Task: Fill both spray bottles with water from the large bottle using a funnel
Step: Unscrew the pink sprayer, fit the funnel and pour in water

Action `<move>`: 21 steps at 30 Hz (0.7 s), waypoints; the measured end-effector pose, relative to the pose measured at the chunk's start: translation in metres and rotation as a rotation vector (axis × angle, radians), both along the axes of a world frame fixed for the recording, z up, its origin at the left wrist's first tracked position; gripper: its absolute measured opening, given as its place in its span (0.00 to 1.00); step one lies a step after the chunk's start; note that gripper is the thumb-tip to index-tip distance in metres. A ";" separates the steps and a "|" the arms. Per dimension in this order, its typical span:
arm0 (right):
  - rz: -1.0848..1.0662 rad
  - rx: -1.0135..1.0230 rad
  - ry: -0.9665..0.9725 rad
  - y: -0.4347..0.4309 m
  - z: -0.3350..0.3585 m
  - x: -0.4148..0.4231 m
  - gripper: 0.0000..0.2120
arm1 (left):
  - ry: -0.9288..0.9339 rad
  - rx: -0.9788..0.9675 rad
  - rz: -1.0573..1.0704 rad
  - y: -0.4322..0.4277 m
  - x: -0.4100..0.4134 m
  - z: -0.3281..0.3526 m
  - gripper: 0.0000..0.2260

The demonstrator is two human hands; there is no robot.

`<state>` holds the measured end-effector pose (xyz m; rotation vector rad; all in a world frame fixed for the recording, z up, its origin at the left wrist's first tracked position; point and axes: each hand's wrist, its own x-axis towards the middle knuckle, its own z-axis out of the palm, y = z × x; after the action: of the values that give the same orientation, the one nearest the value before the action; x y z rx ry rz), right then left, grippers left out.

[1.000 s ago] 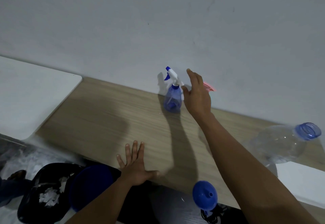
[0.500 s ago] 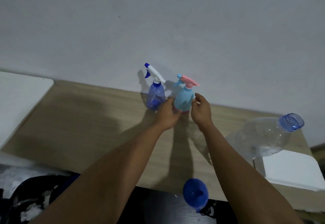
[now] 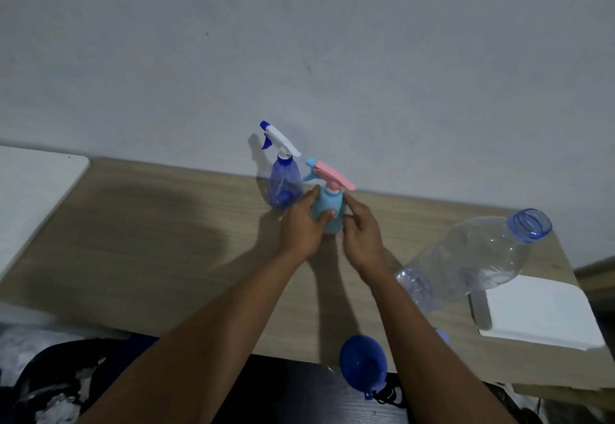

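Far left: a white board (image 3: 31, 197) cut off by the frame edge, lying over the end of the wooden table (image 3: 159, 243). Below the table's near edge, a dark bin (image 3: 50, 387) with pale crumpled scraps inside, dim and hard to make out. Toward the back by the wall (image 3: 299, 40), upright: a dark blue spray bottle (image 3: 284, 187) with white trigger head; fill level hard to judge through the tinted plastic. Just beside it on the right, a light blue spray bottle (image 3: 327, 214) with pink trigger head, also upright, its base and lower sides hidden by fingers. Left hand (image 3: 301, 227) wrapped around that bottle's body, thumb pressed on the front. Right hand (image 3: 361, 237) at the bottle's right side, fingers loosely curled, touching or nearly so; actual grip impossible to tell. At the near edge, a blue funnel (image 3: 362, 365), partly overhanging, spout hidden. Right of the forearms, a large clear bottle (image 3: 472, 257), uncapped, blue neck ring, leaning away; some water visible inside. Beside it, a white box (image 3: 539, 313), near corner cut off.
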<state>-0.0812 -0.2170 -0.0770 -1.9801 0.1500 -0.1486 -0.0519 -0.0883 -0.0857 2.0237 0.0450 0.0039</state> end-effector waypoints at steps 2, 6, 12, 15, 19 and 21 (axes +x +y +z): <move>0.019 0.045 -0.030 0.007 0.001 -0.033 0.25 | -0.035 -0.034 0.015 0.012 -0.028 -0.003 0.31; 0.076 0.117 -0.052 0.015 -0.003 -0.090 0.27 | -0.036 -0.080 0.004 0.030 -0.086 -0.008 0.27; 0.095 0.148 0.041 0.026 -0.007 -0.138 0.24 | 0.002 -0.119 0.110 0.044 -0.142 -0.021 0.31; 0.104 0.140 0.076 0.026 -0.009 -0.145 0.24 | 0.012 -0.111 0.121 0.045 -0.153 -0.020 0.27; 0.121 0.135 0.102 0.025 -0.010 -0.151 0.22 | 0.025 -0.052 0.103 0.047 -0.159 -0.020 0.25; 0.106 0.156 0.124 0.025 -0.007 -0.149 0.18 | 0.033 -0.018 0.090 0.048 -0.160 -0.019 0.25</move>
<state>-0.2303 -0.1917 -0.0838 -1.8368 0.1318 0.0535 -0.2117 -0.0399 -0.1043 2.0022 0.1566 0.0266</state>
